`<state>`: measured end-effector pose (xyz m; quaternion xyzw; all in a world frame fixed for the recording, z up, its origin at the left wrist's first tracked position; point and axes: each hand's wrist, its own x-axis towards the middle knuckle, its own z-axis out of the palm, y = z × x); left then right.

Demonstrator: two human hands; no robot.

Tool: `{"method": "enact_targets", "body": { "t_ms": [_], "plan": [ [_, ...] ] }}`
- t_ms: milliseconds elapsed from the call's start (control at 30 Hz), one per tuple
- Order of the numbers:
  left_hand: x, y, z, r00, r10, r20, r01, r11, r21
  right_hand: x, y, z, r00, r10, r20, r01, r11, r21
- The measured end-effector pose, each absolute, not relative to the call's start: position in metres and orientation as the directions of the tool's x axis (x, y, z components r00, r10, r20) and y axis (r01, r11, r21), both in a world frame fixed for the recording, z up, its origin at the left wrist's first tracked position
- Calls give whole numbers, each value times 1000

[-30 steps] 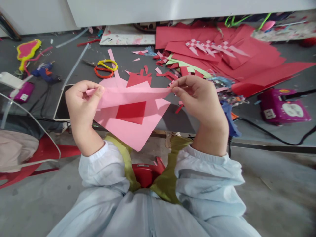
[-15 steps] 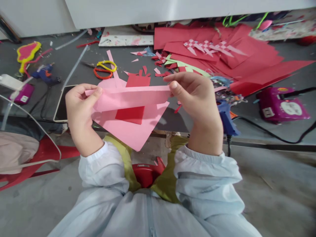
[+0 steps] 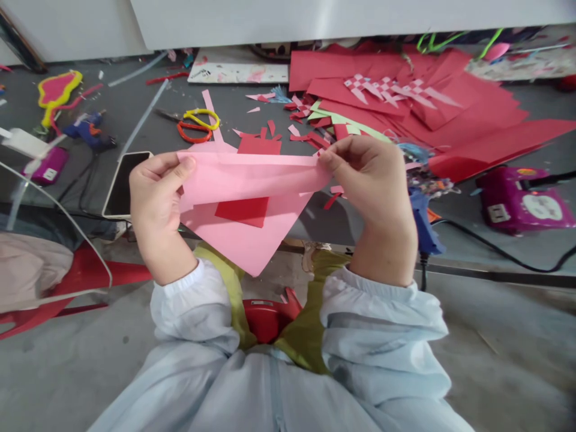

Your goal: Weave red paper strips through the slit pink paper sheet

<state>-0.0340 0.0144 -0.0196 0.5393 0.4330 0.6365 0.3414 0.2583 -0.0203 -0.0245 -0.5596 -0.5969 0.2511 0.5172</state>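
Observation:
A folded strip of pink paper (image 3: 252, 177) is stretched level between my two hands above the table's front edge. My left hand (image 3: 157, 186) pinches its left end between thumb and fingers. At the other end, my right hand (image 3: 369, 174) pinches the upper corner with thumb and fingertips. Beneath the strip lies a larger pink sheet (image 3: 261, 252), its pointed corner jutting past the table edge. A red paper piece (image 3: 243, 213) rests on that sheet, partly hidden by the strip.
Scissors (image 3: 198, 125) with yellow and orange handles lie beyond my left hand, near a phone (image 3: 123, 186). Red paper sheets (image 3: 477, 114) are heaped at the back right. A blue glue gun (image 3: 425, 222) and a purple box (image 3: 524, 201) with a black cable sit rightward.
My right fingers have closed onto the strip's right corner, where they were more spread before. The strip's left end no longer pokes out beyond my left thumb. The view has shifted slightly.

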Motion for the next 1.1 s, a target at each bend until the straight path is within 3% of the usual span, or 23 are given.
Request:
{"method": "enact_targets", "body": {
  "t_ms": [267,467,600,800,967,1100],
  "plan": [
    [-27,-9,-12,-178,962,209,0,-212,977,260,-21,-27,183,935,305,415,208,-886],
    [-25,-10,-8,-195,967,162,-62,-177,982,259,-19,-28,195,929,315,428,208,-879],
    [-24,-10,-8,-233,948,215,-80,-239,968,259,-19,-29,191,923,334,396,238,-887],
    [-29,-8,-14,-195,934,298,29,-298,954,260,-20,-25,234,905,357,285,287,-915],
    [-31,-5,-16,-270,898,347,71,-341,937,257,-24,-16,364,829,424,184,382,-905],
    [-26,-6,-10,-317,844,433,85,-429,899,249,-35,-8,226,896,383,100,370,-924]
  ]
}}
